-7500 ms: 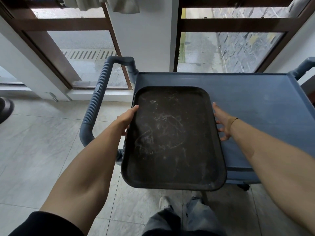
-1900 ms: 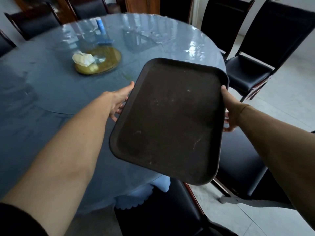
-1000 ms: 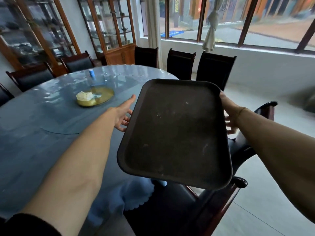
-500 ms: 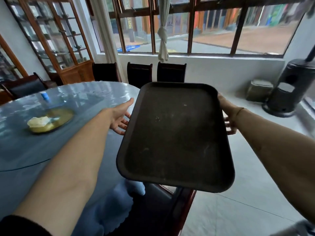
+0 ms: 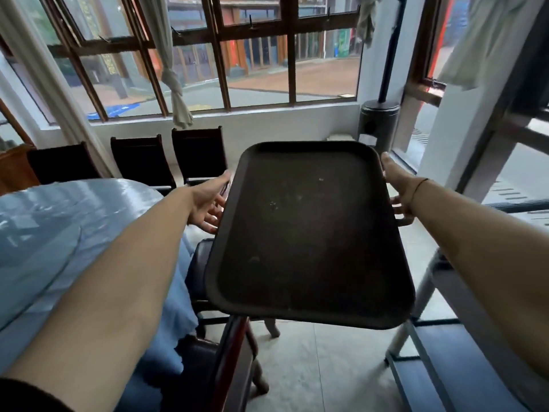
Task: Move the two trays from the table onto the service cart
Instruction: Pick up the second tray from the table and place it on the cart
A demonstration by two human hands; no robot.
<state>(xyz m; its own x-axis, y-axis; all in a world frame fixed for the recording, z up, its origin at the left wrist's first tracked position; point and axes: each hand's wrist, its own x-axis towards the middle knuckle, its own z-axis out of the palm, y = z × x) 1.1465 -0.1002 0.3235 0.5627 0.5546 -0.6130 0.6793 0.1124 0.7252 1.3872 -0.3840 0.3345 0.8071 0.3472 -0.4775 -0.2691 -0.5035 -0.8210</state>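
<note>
Both hands grasp one dark tray point(image 5: 309, 233) by its long edges: the left hand point(image 5: 208, 203) at nine o'clock, thumb on the rim and fingers underneath, and the right hand point(image 5: 396, 188) at three o'clock, its grip the same. The tray is carried in the air, roughly level and bare. At eight o'clock lies the table point(image 5: 59, 233) under a blue cloth, with a dark chair point(image 5: 214, 367) below the tray. At four o'clock a grey-blue service cart point(image 5: 445, 376) shows, partly cut off. Windows point(image 5: 258, 55) fill twelve o'clock
</note>
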